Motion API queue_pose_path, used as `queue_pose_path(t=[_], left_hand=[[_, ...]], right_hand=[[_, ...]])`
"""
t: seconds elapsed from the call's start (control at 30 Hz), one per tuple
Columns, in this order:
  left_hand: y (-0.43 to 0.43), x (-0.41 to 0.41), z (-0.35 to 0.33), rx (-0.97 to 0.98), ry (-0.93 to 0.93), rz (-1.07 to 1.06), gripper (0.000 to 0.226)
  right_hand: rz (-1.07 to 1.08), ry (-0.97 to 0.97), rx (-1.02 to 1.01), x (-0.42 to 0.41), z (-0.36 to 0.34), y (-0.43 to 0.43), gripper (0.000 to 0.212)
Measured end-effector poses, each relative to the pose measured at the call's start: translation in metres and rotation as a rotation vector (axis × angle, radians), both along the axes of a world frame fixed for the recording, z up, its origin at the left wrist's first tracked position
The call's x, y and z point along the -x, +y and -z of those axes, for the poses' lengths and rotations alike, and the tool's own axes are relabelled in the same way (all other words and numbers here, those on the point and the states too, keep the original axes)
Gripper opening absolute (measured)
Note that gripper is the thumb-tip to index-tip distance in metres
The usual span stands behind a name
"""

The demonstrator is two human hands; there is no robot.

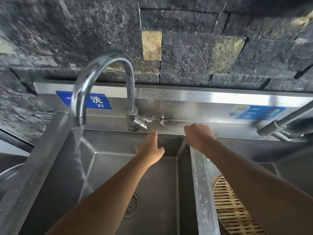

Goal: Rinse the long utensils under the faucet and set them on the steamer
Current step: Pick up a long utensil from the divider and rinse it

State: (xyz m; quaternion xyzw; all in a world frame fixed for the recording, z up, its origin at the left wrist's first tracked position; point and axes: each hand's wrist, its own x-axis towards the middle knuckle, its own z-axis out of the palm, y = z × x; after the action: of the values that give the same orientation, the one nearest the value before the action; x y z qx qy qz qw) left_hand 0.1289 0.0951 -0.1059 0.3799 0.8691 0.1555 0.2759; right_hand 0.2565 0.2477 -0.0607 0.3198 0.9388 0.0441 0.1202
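A curved chrome faucet (101, 78) runs a stream of water (78, 150) into the left basin (152, 192). A round slatted bamboo steamer (232, 211) lies in the right basin, partly hidden by my right forearm. My left hand (149, 150) reaches over the left basin with its fingers spread, its tips near the back ledge, and holds nothing. My right hand (198, 134) rests on the back ledge with the fingers curled down. A thin metal utensil (171, 123) lies on the ledge and runs under those fingers. Whether the hand grips it is hidden.
The faucet's lever handle (144, 122) with a red dot sits on the ledge, just left of my hands. A second faucet pipe (288, 119) juts in from the right. A wet steel divider (203, 192) separates the basins. A drain strainer (133, 206) is in the left basin.
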Motion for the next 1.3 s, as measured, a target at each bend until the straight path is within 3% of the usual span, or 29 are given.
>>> queue_pose_path(t=[0.13, 0.27, 0.37, 0.43, 0.5, 0.87, 1.0, 1.17, 1.3], left_hand=[[-0.039, -0.017, -0.01, -0.219, -0.386, -0.308, 0.069], [-0.08, -0.024, -0.02, -0.443, -0.583, -0.522, 0.052], [-0.108, -0.019, -0.029, -0.543, -0.855, -0.731, 0.049], [-0.126, -0.012, -0.038, -0.587, -0.918, -0.791, 0.031], [-0.142, -0.003, -0.046, -0.619, -0.913, -0.809, 0.016], [-0.218, 0.043, -0.053, -0.688, -0.692, -0.738, 0.012], [-0.229, 0.043, -0.057, -0.723, -0.69, -0.639, 0.019], [-0.231, 0.046, -0.061, -0.714, -0.543, -0.547, 0.004], [-0.235, 0.05, -0.065, -0.697, -0.468, -0.444, 0.003]], right_hand=[[0.051, 0.013, 0.076, -0.013, 0.003, -0.049, 0.027], [0.094, 0.07, 0.199, -0.007, 0.008, -0.109, 0.022], [0.137, 0.141, 0.268, 0.008, 0.006, -0.157, 0.022], [0.159, 0.185, 0.299, 0.019, 0.003, -0.187, 0.025], [0.166, 0.231, 0.324, 0.03, 0.001, -0.215, 0.026], [0.292, 0.491, 0.483, 0.064, -0.012, -0.323, 0.012], [0.427, 0.637, 0.614, 0.061, -0.016, -0.335, 0.014], [0.557, 0.708, 0.904, 0.059, -0.02, -0.332, 0.011], [0.61, 0.834, 0.97, 0.064, -0.03, -0.32, 0.008]])
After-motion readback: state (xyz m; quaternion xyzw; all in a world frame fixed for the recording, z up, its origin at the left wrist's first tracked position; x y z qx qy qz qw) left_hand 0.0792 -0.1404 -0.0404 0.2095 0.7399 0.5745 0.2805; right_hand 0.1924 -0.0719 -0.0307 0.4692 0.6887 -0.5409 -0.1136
